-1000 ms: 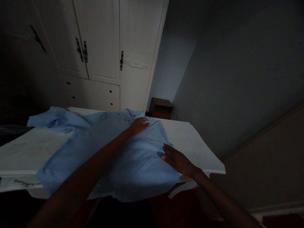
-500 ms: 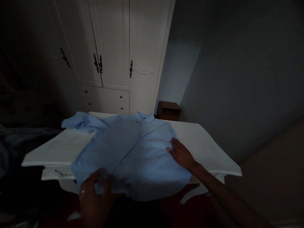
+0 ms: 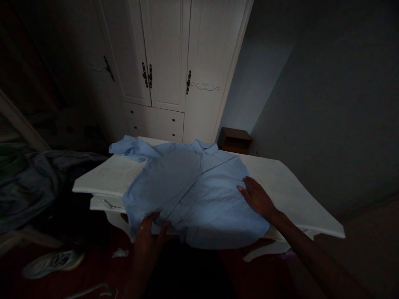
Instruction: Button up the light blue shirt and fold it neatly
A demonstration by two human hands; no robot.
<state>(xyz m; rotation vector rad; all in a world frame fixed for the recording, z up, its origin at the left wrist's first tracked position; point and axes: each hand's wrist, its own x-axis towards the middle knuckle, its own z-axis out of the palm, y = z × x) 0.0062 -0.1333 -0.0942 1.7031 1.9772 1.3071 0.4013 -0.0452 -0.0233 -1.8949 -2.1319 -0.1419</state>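
Observation:
A light blue button-front shirt [image 3: 215,195] lies spread on a white table [image 3: 106,174], collar away from me and lower edge hanging over the front. One sleeve lies bunched at the far left. My left hand [image 3: 148,236], with a ring on one finger, is at the lower left front of the shirt. Its thumb and fingers are apart against the cloth; the fingertips are partly dim. Flat on the right side of the shirt rests my right hand [image 3: 257,197], fingers stretched out.
A white wardrobe [image 3: 165,54] with dark handles stands behind the table. A small brown cabinet [image 3: 235,140] is beyond the far edge. Grey cloth [image 3: 40,178] hangs at the left, and a shoe [image 3: 52,263] lies on the red floor.
The view has swung left, so the scene sits farther right. My left hand's fingers have loosened from a curl around the shirt's front. My right hand stays flat on the cloth.

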